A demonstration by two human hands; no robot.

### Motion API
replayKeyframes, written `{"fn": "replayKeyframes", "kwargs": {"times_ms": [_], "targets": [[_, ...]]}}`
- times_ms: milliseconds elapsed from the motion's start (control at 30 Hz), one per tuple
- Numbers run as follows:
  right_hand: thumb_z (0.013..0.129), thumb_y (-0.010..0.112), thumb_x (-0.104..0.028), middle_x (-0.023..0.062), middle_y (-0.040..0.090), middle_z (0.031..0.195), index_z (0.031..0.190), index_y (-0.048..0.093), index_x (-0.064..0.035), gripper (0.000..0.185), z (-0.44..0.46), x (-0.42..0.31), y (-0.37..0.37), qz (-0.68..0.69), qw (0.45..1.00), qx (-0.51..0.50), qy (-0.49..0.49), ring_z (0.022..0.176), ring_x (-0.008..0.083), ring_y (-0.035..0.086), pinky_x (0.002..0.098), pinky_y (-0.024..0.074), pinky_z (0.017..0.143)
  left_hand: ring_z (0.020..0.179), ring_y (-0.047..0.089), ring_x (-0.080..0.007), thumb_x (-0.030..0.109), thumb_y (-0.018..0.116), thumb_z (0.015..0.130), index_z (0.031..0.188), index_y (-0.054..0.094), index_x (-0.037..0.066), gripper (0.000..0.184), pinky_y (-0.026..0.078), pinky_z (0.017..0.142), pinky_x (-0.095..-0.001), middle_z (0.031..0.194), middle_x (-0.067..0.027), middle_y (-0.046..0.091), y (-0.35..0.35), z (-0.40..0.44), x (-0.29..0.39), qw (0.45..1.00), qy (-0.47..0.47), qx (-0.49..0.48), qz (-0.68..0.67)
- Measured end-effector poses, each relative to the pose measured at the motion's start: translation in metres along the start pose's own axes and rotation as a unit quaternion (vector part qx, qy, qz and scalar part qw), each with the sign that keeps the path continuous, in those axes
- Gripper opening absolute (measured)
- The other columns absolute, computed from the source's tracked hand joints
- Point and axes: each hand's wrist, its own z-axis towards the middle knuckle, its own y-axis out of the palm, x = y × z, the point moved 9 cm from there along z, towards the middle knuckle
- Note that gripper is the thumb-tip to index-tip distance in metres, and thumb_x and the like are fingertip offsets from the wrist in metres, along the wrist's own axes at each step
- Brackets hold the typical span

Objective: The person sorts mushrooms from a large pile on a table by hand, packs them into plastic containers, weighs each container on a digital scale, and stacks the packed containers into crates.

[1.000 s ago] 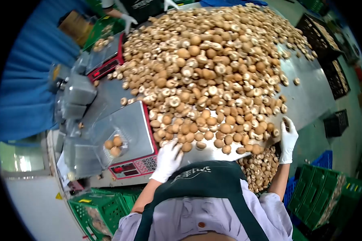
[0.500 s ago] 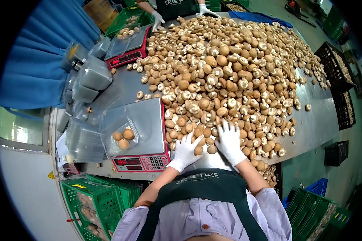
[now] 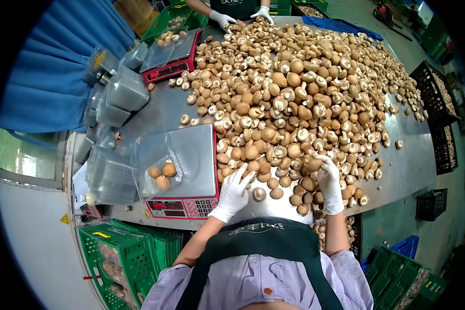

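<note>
A large heap of brown mushrooms (image 3: 294, 98) covers much of the metal table. My left hand (image 3: 234, 194), in a white glove, rests at the heap's near edge beside the nearer scale, fingers spread against mushrooms. My right hand (image 3: 329, 185), also gloved, has its fingers closed on a mushroom (image 3: 313, 165) at the near right of the heap. On the nearer scale (image 3: 196, 155) lies an open clear plastic box (image 3: 176, 178) holding three mushrooms (image 3: 162, 182). A loose mushroom (image 3: 259, 194) sits just right of my left hand.
Across the table, a co-worker's gloved hands (image 3: 223, 19) touch the heap near a second scale (image 3: 176, 57). Clear plastic boxes (image 3: 111, 175) are stacked at the left. Green crates (image 3: 116, 253) stand below left, black crates (image 3: 433, 93) at the right. A mushroom-filled crate (image 3: 357, 235) sits below the near edge.
My right hand has moved right, away from my left hand, and has taken hold of a mushroom. Some mushrooms near the edge have shifted. The co-worker's hands have moved onto the heap.
</note>
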Motion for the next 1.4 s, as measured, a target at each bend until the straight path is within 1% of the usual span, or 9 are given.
{"fn": "replayKeyframes", "kwargs": {"times_ms": [67,200,367,600,667,833,1067,1333,1400], "targets": [[0.087,0.051,-0.023,0.0087,0.063,0.092,0.094,0.062,0.0002,0.026,-0.004,-0.006,0.006,0.041,0.999,0.023,-0.003,0.089,0.0152,0.061,0.0275,0.0485,0.081,0.108,0.053,-0.0328,0.003,0.059,0.070,0.118,0.057,0.009,0.049,0.041,0.091,-0.0429,0.126,-0.0159,0.051,-0.002,-0.007,0.001,1.000,-0.001,0.018,0.013],[0.085,0.060,-0.025,-0.0004,0.065,0.078,0.091,0.068,-0.0065,0.021,-0.004,0.013,0.036,-0.388,0.920,-0.050,0.014,0.070,0.0072,0.058,0.0221,0.0464,0.065,0.102,0.055,-0.0289,0.006,0.063,0.072,0.111,0.060,0.009,0.039,0.043,0.086,-0.0416,0.118,-0.0113,0.056,-0.005,-0.020,-0.002,0.997,-0.037,0.061,0.031],[0.076,0.068,-0.023,0.0116,0.065,0.088,0.095,0.067,-0.0083,0.025,-0.008,0.045,0.110,-0.640,0.740,-0.112,-0.172,0.083,0.0309,0.061,0.0402,0.0503,0.073,0.092,0.058,-0.0266,0.010,0.065,0.074,0.107,0.062,0.008,0.033,0.047,0.080,-0.0376,0.113,-0.0081,0.059,-0.006,-0.014,-0.006,0.993,-0.056,0.098,0.039],[0.064,0.076,-0.036,0.0141,0.056,0.091,0.085,0.065,-0.0027,0.041,-0.005,0.092,0.133,-0.823,0.498,-0.146,-0.230,0.086,0.0297,0.051,0.0412,0.0392,0.068,0.104,0.054,-0.0310,0.028,0.074,0.069,0.117,0.058,0.006,0.055,0.046,0.087,-0.0394,0.115,-0.0132,0.055,0.013,0.020,-0.017,0.993,-0.088,0.040,0.074],[0.075,0.062,-0.018,0.0165,0.054,0.084,0.082,0.063,0.0001,0.019,-0.006,0.098,0.135,-0.825,0.476,-0.138,-0.272,0.083,0.0302,0.050,0.0412,0.0378,0.067,0.107,0.052,-0.0322,0.027,0.075,0.068,0.123,0.054,0.005,0.063,0.045,0.089,-0.0400,0.117,-0.0143,0.051,0.028,0.024,-0.025,0.986,-0.142,-0.038,0.072],[0.076,0.050,-0.005,0.0192,0.056,0.081,0.083,0.061,0.0017,0.015,-0.006,0.107,0.135,-0.817,0.478,-0.118,-0.299,0.079,0.0315,0.051,0.0431,0.0385,0.066,0.108,0.054,-0.0351,0.013,0.070,0.073,0.123,0.053,0.005,0.053,0.046,0.091,-0.0393,0.127,-0.0181,0.049,0.020,0.002,-0.021,0.995,-0.103,0.019,-0.003],[0.064,0.069,-0.021,0.0102,0.062,0.094,0.094,0.067,-0.0046,0.034,-0.004,0.092,0.121,-0.767,0.575,-0.191,-0.212,0.090,0.0312,0.053,0.0413,0.0432,0.075,0.099,0.058,-0.0319,0.007,0.067,0.073,0.106,0.063,0.005,0.034,0.046,0.088,-0.0395,0.104,-0.0128,0.063,0.026,-0.022,-0.023,0.987,-0.105,0.076,-0.093],[0.071,0.067,-0.022,0.0105,0.059,0.094,0.092,0.064,-0.0040,0.028,-0.007,0.106,0.120,-0.820,0.489,-0.177,-0.239,0.086,0.0290,0.052,0.0404,0.0425,0.070,0.095,0.062,-0.0301,0.000,0.063,0.072,0.102,0.063,0.004,0.031,0.048,0.085,-0.0357,0.102,-0.0131,0.065,0.026,-0.023,-0.032,0.970,-0.151,0.099,-0.161],[0.065,0.077,-0.033,0.0069,0.060,0.112,0.106,0.067,-0.0083,0.049,-0.008,0.087,0.116,-0.767,0.590,-0.190,-0.165,0.095,0.0282,0.053,0.0385,0.0463,0.081,0.094,0.063,-0.0269,-0.002,0.066,0.070,0.099,0.064,0.004,0.029,0.049,0.083,-0.0328,0.102,-0.0132,0.065,0.022,-0.023,-0.038,0.945,-0.218,0.087,-0.226]]}}
